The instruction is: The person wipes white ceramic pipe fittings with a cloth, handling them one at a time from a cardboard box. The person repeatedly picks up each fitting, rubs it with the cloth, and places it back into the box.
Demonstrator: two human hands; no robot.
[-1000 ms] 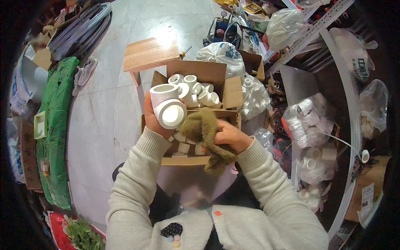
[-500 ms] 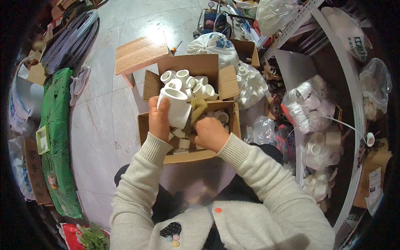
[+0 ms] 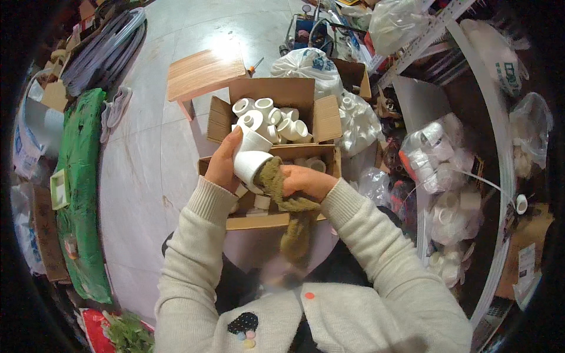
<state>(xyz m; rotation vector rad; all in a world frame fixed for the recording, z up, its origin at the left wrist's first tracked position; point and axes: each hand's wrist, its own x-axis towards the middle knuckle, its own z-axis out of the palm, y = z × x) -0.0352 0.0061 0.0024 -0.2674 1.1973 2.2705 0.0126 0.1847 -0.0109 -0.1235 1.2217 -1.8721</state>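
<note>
My left hand (image 3: 222,162) is closed round a white plastic pipe elbow (image 3: 246,160), its lower mouth turned toward my right hand. Closed on an olive-brown cloth (image 3: 292,206), my right hand (image 3: 308,181) presses one end into that mouth. The rest of the cloth dangles over the front edge of the near cardboard box (image 3: 268,222). Pale fittings (image 3: 261,203) lie inside this box, partly hidden by my hands. Just beyond, a second cardboard box (image 3: 327,117) with raised flaps holds several white pipe fittings (image 3: 289,129).
A small wooden stool (image 3: 203,75) stands beyond the boxes to the left, a screwdriver (image 3: 254,67) beside it. White bags (image 3: 359,123) sit to the right, before a metal shelf (image 3: 497,176) of bagged parts. A long green-wrapped bundle (image 3: 88,206) lies at left.
The elbow has tilted so one mouth faces lower right. My right hand has come up out of the near box, and the cloth now reaches into the mouth and hangs down.
</note>
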